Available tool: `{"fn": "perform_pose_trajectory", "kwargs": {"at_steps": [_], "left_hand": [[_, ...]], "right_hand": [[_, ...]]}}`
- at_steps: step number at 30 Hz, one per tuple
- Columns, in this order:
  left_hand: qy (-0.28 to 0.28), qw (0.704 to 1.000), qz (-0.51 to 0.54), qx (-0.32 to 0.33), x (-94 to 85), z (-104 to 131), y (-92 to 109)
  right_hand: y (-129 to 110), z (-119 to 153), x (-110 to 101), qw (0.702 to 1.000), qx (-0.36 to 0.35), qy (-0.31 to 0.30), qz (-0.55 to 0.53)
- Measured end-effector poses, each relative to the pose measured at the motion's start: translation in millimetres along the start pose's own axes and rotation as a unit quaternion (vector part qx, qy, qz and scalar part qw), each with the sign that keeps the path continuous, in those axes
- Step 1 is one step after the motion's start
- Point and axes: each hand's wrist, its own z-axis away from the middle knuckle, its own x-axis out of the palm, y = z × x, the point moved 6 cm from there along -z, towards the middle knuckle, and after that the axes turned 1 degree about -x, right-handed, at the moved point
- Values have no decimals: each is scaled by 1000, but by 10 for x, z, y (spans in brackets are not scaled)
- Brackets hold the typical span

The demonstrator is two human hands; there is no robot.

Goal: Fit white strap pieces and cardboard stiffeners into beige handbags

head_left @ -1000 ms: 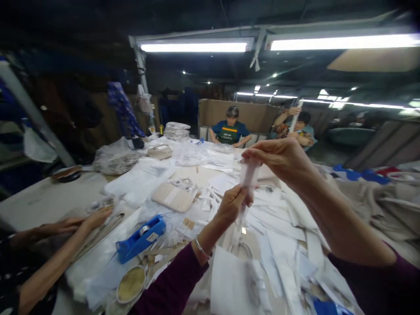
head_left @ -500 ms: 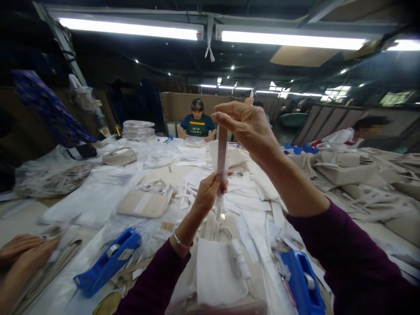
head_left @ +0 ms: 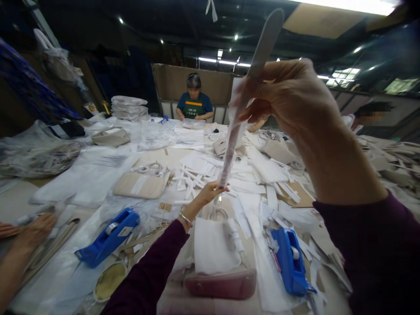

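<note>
Strap (head_left: 268, 39), tilted, gripped partway along by right hand (head_left: 288, 89), lower end pinched by left hand (head_left: 209, 194); maroon handbag (head_left: 223, 285) below, between blue tape dispensers (head_left: 108, 243).

1. My right fingers (head_left: 251, 111) hide some of the long strip (head_left: 267, 41).
2. Its low part looks blurry through the cloudy wrap (head_left: 229, 155).
3. My right sleeve (head_left: 370, 249) runs off the picture.
4. A white sheet (head_left: 215, 245) covers part of the dark red bag (head_left: 219, 284).
5. The low words on the green apron (head_left: 193, 108) are too tiny to read.
6. The left edge cuts off a co-worker's arm (head_left: 15, 262).
</note>
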Motion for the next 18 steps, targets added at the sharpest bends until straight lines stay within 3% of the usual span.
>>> {"fn": "perform_pose_trajectory", "kwargs": {"at_steps": [2, 4, 8, 11, 14, 18], "left_hand": [[28, 998, 8, -63, -45, 21, -499], [42, 995, 11, -91, -67, 42, -864], [59, 988, -15, -140, -102, 89, -1278], [68, 977, -65, -193, -138, 165, -1413], [101, 961, -122, -228, -205, 262, -1412], [176, 945, -159, -227, -267, 425, -1141]], "right_hand": [[-26, 15, -52, 1000, -20, 8, -11], [-26, 29, -92, 999, -35, 16, -24], [-36, 5, -197, 995, -82, 57, -30], [-35, -54, -289, 989, -99, 99, -44], [13, -28, -313, 988, -77, 124, -54], [131, 468, -153, 986, -66, 149, -16]]}}
